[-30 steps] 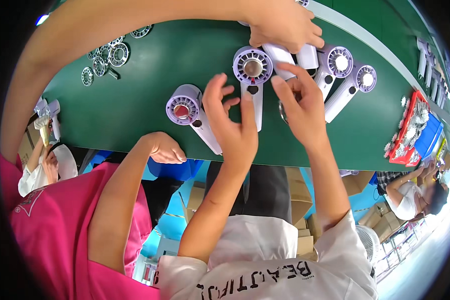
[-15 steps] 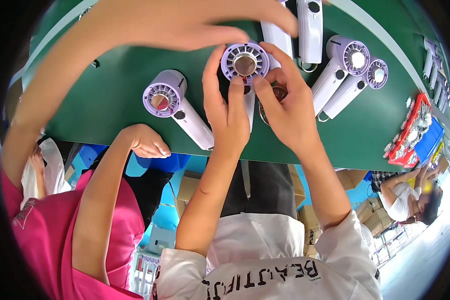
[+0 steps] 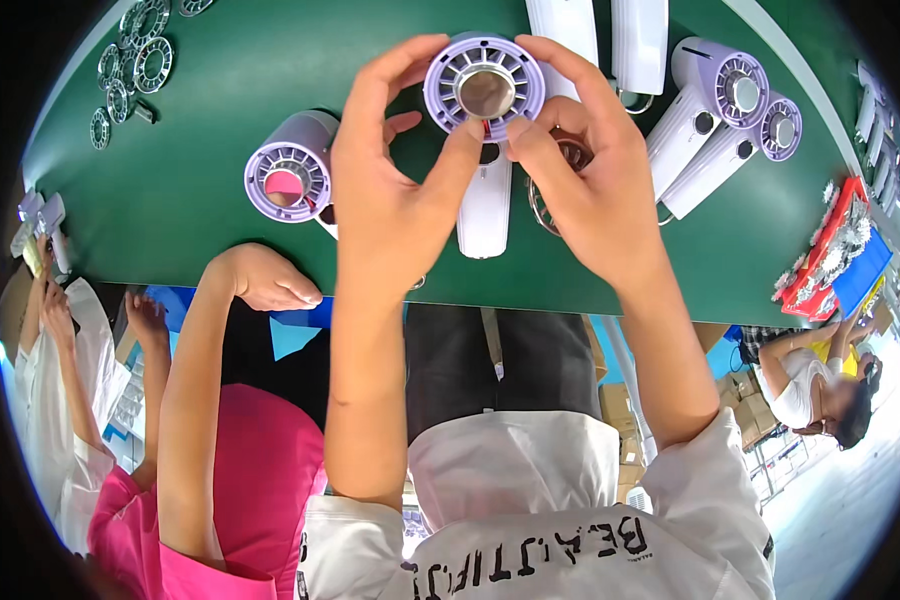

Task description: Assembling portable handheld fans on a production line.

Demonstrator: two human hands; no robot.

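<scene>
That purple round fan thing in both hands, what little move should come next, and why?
Probably press the purple grille ring evenly down onto the white hair dryer beneath it. Both thumbs already sit on its lower rim, the left hand and right hand pinch its sides, and it seems centred over the dryer's head, like the finished dryers nearby.

A lilac-headed, white-handled hair dryer (image 3: 485, 130) stood raised above the green table, its round grille facing the camera.
</scene>
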